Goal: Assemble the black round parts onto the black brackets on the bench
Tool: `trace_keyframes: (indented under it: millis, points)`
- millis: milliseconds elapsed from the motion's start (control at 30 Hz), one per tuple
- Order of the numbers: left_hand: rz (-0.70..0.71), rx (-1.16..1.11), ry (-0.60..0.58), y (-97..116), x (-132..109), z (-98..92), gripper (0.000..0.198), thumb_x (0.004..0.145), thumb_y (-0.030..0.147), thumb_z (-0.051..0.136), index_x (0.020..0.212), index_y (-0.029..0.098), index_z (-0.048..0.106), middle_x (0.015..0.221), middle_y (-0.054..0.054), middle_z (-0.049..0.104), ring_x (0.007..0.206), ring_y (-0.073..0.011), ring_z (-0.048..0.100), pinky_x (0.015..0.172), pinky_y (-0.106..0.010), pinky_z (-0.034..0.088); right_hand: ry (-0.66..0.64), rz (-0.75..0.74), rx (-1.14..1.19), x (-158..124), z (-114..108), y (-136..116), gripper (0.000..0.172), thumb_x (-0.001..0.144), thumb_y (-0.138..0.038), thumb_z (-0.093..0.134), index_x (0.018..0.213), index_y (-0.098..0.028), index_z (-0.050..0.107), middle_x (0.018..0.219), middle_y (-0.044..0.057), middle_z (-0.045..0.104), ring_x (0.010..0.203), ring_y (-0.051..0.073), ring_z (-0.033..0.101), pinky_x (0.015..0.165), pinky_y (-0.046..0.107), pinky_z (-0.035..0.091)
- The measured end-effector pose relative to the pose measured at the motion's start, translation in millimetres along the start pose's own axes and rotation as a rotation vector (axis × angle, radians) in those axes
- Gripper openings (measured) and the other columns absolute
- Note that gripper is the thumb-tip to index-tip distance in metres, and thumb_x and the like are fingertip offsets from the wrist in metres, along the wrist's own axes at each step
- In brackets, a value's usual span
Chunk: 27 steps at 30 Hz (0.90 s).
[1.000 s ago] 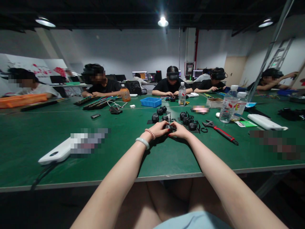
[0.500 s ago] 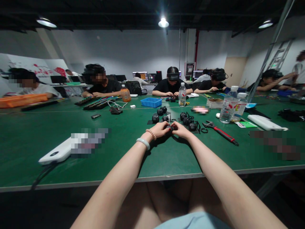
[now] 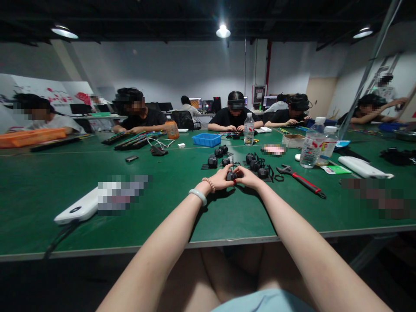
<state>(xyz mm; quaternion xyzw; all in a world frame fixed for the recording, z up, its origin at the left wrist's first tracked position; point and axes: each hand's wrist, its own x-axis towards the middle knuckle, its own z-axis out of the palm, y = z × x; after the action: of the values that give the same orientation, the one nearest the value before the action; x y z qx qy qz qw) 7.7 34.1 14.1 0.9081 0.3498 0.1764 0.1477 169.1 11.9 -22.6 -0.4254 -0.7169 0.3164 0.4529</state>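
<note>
The fingers of the left hand (image 3: 219, 179) and right hand (image 3: 248, 177) pinch a small black part (image 3: 231, 176) over the tabletop (image 3: 156, 173), an adjustable wrench (image 3: 303, 181) lying at three o'clock

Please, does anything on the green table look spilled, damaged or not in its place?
Nothing clearly stands out. The clear bottles stand upright, capped; the adjustable wrench lies flat near the black parts; the left hand and right hand hold a small black piece. Pixelated patches hide some things, so I cannot judge those.
</note>
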Motion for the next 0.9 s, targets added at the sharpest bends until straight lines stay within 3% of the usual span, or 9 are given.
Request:
trace_keyframes:
  millis: [167, 467, 900]
  points:
    - [0.008, -0.093, 0.008, 2.2, -1.2, 4.9, 0.087, 0.055, 0.036, 0.062, 0.125, 0.016, 0.016, 0.111, -0.012, 0.047, 0.099, -0.0230, 0.048, 0.082, -0.034, 0.039, 0.002, -0.002, -0.005, -0.3, -1.3, -1.4, 0.027, 0.055, -0.011, 0.052, 0.080, -0.016, 0.048, 0.080, -0.001, 0.054, 0.077, 0.012, 0.050, 0.074, 0.029, 0.038]
    - [-0.005, -0.134, -0.001, 5.9, -0.8, 4.3, 0.064, 0.056, 0.037, 0.061, 0.110, 0.014, 0.035, 0.102, -0.009, 0.050, 0.090, -0.0193, 0.050, 0.077, -0.032, 0.040, -0.019, 0.006, 0.014, 0.3, -0.7, 0.1, 0.028, 0.054, -0.011, 0.052, 0.081, -0.017, 0.047, 0.082, -0.001, 0.053, 0.076, 0.011, 0.050, 0.073, 0.028, 0.039]
    - [-0.005, -0.125, -0.021, 1.4, -0.1, 6.3, 0.059, 0.059, 0.035, 0.057, 0.109, 0.014, 0.034, 0.100, -0.008, 0.049, 0.086, -0.0178, 0.050, 0.073, -0.030, 0.041, 0.048, 0.036, -0.086, 0.4, 1.7, 1.9, 0.037, 0.049, -0.006, 0.049, 0.084, -0.020, 0.050, 0.081, -0.002, 0.056, 0.078, 0.014, 0.052, 0.073, 0.030, 0.040]
